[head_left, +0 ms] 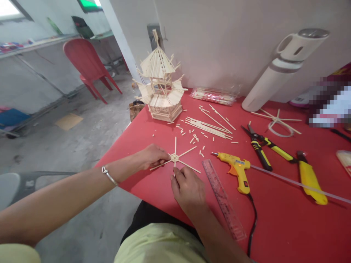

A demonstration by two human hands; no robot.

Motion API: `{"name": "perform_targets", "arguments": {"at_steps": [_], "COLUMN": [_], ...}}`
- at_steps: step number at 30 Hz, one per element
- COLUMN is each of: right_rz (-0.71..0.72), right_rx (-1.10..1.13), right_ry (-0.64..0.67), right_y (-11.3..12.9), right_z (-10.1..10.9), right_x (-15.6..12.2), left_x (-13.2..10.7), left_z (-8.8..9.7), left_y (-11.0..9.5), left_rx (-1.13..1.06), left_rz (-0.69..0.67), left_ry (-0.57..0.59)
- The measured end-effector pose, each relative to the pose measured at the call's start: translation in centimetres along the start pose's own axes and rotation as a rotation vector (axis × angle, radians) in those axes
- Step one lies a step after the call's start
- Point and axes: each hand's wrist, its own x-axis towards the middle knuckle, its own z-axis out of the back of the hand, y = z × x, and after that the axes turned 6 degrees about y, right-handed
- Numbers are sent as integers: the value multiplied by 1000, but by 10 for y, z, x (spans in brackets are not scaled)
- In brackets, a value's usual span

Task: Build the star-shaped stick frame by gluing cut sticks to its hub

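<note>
A star-shaped frame of thin wooden sticks point(185, 150) lies on the red table, its spokes spreading from a small hexagonal centre. On its left side, my left hand point(155, 157) pinches the frame near that centre. My right hand point(189, 188) has its thumb and fingers closed on the spoke that points toward me; the fingers partly cover it. Just beyond the frame are several short cut stick pieces point(195, 138) and a bundle of long sticks point(210, 128). To the right of my right hand lie a clear ruler point(223, 199) and a yellow hot glue gun point(236, 166).
A stick-built pagoda model point(161, 87) stands at the table's back left corner. Packaged sticks point(215, 95) and a tall white flask point(285, 69) are along the wall. Pliers point(257, 146), a yellow cutter point(311, 179) and another stick star point(277, 119) lie right. The glue gun's cord point(253, 219) runs toward me.
</note>
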Motion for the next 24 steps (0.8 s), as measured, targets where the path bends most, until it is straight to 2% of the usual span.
{"name": "perform_targets", "arguments": {"at_steps": [14,24], "right_rz": [4,2], "right_rx": [-2,8], "right_ry": [-3,1], "right_y": [0,0], "right_z": [0,1], "right_x": [-1,-1], "left_x": [-1,5], "left_z": [0,4], "left_y": [-3,6], "left_rx": [-49,-12], "left_rz": [50,17], "left_ry": [-23,12]}}
